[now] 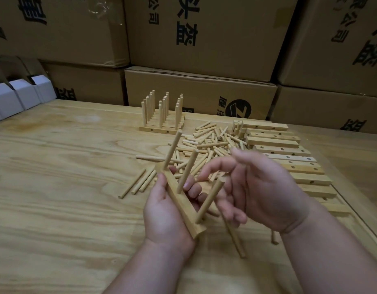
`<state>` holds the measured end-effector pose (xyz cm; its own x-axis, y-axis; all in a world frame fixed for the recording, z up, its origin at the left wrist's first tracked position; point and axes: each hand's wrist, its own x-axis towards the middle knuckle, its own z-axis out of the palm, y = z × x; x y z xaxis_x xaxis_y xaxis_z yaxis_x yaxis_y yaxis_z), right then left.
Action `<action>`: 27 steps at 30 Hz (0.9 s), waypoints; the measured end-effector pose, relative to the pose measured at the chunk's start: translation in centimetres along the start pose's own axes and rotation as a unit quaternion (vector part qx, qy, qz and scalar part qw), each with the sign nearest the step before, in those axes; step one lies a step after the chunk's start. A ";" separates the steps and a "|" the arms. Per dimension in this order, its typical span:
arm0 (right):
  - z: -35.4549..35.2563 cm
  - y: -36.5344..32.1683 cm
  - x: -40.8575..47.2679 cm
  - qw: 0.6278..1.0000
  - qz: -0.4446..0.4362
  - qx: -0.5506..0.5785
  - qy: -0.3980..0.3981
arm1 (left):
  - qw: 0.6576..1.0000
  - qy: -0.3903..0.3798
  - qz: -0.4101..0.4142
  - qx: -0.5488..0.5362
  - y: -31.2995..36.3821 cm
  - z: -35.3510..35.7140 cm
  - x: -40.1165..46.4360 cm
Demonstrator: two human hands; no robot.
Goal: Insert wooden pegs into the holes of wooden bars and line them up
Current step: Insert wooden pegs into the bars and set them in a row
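My left hand [164, 211] grips a wooden bar [181, 203] above the table, tilted away from me. Three pegs stand in its holes: a far peg [172, 150], a middle peg [187, 170] and a near peg [208, 201]. My right hand [257, 187] hovers just right of the bar with fingers loosely curled, close to the near peg's top; it holds nothing that I can see. A loose pile of pegs [211, 143] lies behind my hands. Finished bars with upright pegs [162, 115] stand in a row at the back.
Blank drilled bars [289, 158] lie side by side on the right of the wooden table [66, 177]. A few stray pegs [136, 183] lie left of my hands, one [235, 238] under my right wrist. Cardboard boxes [204, 35] wall the back; small white boxes [22, 94] sit far left.
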<state>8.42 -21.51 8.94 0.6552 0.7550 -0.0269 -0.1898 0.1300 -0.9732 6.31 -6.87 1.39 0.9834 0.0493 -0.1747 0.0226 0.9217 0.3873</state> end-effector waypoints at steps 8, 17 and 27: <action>1.0 0.9 0.8 0.956 0.120 -0.227 0.140 | 0.997 0.033 0.057 -0.036 0.4 0.8 0.2; 0.9 -0.4 0.1 0.927 0.138 -0.292 0.190 | 0.992 0.061 0.109 -0.019 0.5 1.6 0.0; 0.4 0.5 3.1 0.902 0.184 -0.335 0.200 | 0.989 0.123 0.071 -0.039 1.2 2.3 0.6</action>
<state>9.99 -18.84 8.43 0.8751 0.3581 -0.3256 -0.0506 -0.6014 -0.7974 7.40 -6.63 3.86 0.9020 0.2639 -0.3416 -0.1365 0.9251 0.3543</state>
